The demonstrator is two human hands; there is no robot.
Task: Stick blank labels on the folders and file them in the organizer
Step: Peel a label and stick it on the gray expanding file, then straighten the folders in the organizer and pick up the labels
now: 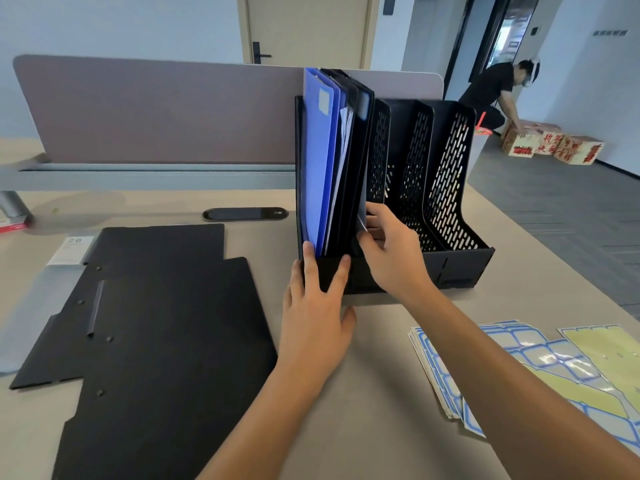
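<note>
A black mesh organizer [450, 174] stands on the desk. Its leftmost slot holds blue folders [317, 161] and black folders [356, 150], upright, with pale labels near their tops. My left hand [313, 306] lies flat against the organizer's front wall, fingers straight. My right hand [388, 247] pinches the lower edge of the rightmost black folder at the slot's mouth. Two black folders [156, 323] lie flat on the desk at the left. Sheets of blank blue-bordered labels [519, 358] are spread at the right, partly under my right forearm.
A grey partition [138, 109] runs along the desk's far edge, with a black cable cover [246, 213] in front of it. A white card [71, 250] and a clear sleeve lie at the far left. A person crouches by boxes [554, 145] on the floor beyond.
</note>
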